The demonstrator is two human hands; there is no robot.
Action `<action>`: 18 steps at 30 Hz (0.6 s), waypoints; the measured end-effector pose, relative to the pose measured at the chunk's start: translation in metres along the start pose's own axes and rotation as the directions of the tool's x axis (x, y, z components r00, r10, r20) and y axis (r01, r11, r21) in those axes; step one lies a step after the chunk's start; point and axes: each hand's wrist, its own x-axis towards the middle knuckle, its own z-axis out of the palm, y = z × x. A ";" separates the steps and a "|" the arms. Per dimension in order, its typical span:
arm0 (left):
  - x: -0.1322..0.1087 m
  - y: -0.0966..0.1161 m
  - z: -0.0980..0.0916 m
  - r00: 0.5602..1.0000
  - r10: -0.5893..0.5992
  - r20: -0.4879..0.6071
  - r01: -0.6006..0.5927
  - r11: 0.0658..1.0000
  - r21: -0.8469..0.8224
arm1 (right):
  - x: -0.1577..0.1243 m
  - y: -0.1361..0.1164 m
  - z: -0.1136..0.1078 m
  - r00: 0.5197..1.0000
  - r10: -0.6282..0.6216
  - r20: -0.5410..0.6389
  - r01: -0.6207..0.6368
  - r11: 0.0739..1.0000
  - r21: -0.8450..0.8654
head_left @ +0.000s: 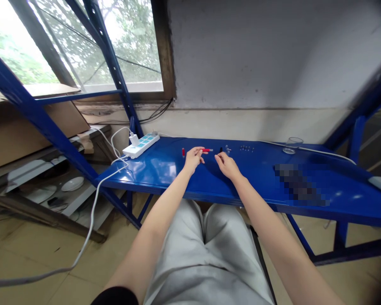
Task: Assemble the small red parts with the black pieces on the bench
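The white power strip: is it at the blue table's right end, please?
No, the white power strip lies at the blue metal table's left end.

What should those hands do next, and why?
Probably pinch the red piece with the left hand: its fingertips are right at it and look loose, while the right hand sits just short of the black part.

Blue metal bench (165, 169) w/ white wall (257, 63) behind; daylit window (82, 42); tiled floor (34, 254).
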 end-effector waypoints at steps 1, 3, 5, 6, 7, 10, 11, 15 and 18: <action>-0.003 -0.001 0.000 1.000 -0.004 0.021 0.005 0.999 -0.037 | 0.000 -0.001 0.000 1.000 -0.002 0.002 0.002 1.000 0.015; -0.008 -0.002 0.000 0.998 -0.002 0.061 0.006 0.997 -0.076 | 0.000 -0.002 0.000 1.000 -0.011 0.009 0.010 0.999 0.031; -0.012 -0.003 -0.002 0.995 0.006 0.099 0.002 0.997 -0.083 | 0.000 -0.003 0.001 1.000 -0.023 0.019 0.022 0.999 0.042; -0.013 -0.004 -0.003 0.993 0.010 0.115 0.000 0.997 -0.083 | 0.000 -0.004 0.001 0.999 -0.030 0.023 0.029 0.998 0.046; -0.014 -0.005 -0.003 0.991 0.012 0.130 -0.002 0.997 -0.083 | -0.001 -0.004 0.001 0.999 -0.036 0.024 0.034 0.998 0.051; -0.015 -0.007 -0.004 0.987 0.023 0.157 -0.009 0.996 -0.090 | -0.001 -0.004 0.002 0.999 -0.039 0.013 0.039 0.998 0.058; -0.016 -0.007 -0.004 0.986 0.026 0.166 -0.011 0.996 -0.092 | -0.001 -0.004 0.002 0.999 -0.037 0.005 0.036 0.998 0.060; -0.016 -0.006 -0.004 0.979 0.021 0.203 -0.004 0.997 -0.080 | -0.001 -0.003 0.002 0.999 -0.024 -0.043 0.027 0.997 0.066; -0.016 -0.006 -0.004 0.977 0.015 0.212 0.001 0.997 -0.077 | 0.000 -0.002 0.003 0.997 -0.038 -0.068 0.043 0.996 0.076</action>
